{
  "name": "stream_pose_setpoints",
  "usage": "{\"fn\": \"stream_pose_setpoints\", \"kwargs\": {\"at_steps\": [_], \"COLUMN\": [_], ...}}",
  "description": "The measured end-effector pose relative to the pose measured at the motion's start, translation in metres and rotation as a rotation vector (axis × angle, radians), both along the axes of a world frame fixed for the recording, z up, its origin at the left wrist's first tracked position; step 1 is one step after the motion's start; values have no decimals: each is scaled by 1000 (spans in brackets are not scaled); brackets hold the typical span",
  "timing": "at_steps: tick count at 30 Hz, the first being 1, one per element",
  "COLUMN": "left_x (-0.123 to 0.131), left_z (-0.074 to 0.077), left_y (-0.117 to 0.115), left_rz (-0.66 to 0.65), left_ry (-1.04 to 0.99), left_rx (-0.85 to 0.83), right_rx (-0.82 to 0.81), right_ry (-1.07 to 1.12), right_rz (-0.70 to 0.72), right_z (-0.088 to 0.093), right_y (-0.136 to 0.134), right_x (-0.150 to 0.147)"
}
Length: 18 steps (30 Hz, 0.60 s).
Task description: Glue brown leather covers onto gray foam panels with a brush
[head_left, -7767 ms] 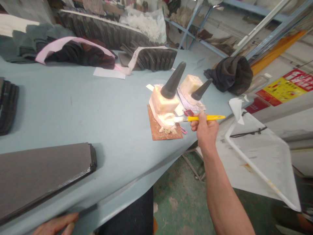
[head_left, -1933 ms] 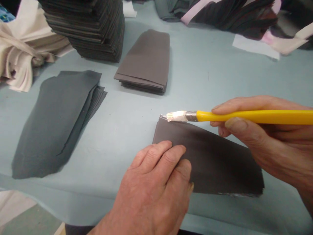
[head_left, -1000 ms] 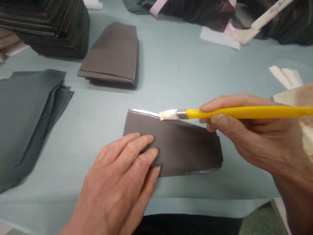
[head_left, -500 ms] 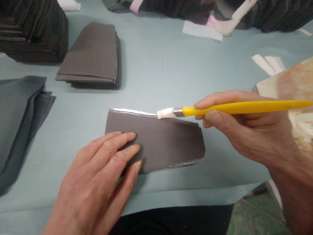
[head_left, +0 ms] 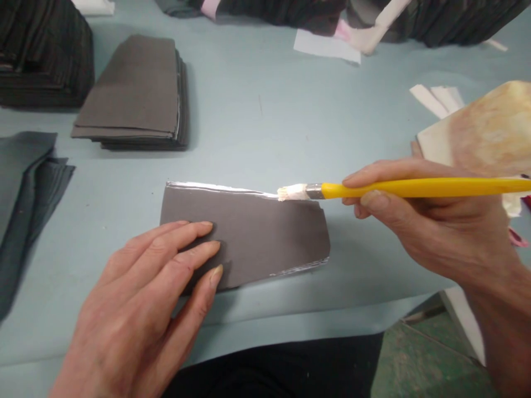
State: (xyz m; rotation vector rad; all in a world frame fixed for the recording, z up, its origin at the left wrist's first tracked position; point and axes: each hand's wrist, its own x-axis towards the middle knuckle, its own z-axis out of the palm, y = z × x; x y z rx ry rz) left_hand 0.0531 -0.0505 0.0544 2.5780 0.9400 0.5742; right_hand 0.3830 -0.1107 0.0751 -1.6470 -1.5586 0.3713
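Observation:
A dark grey, flat fabric-like piece (head_left: 265,237) lies on the pale blue-green table cover. My left hand (head_left: 141,293) rests on its left part with the fingers stretched out flat. Between the thumb and fingers of my right hand (head_left: 410,215) is a yellow-handled paintbrush (head_left: 431,188), held nearly level. Its white-coated bristles touch the far edge of the piece, right of the middle. From the left corner to the bristles, a wet white strip runs along that edge. Thin white lines also mark the near right edge.
A stack of similar grey pieces (head_left: 133,88) stands behind, to the left. A tall dark stack (head_left: 45,61) and darker folded pieces (head_left: 25,193) lie further left. White strips (head_left: 435,99) and a stained, cream-coloured container (head_left: 489,127) are at the right. Dark bundles (head_left: 282,14) line the back.
The brush has moved right along the far edge, and the white strip reaches further right. My left hand stays on the piece. The whole view has shifted slightly.

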Motion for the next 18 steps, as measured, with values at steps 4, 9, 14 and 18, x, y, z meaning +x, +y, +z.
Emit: {"fn": "stream_pose_setpoints", "kwargs": {"at_steps": [4,9,14,18], "left_x": [0,-3,-4,-2], "left_z": [1,-2,-4,-3], "left_y": [0,1,3,4], "left_rz": [11,17,-3,-51], "left_ry": [25,23,17,5], "left_rx": [-12,-3,13,40], "right_rx": [-8,20,-11,14], "right_ry": [-25,-48,-180,-242], "right_rz": [0,-19,-110,-164], "right_z": [4,8,11,18], "right_y": [-7,-19,-39,-44], "right_x": [6,11,27,34]}}
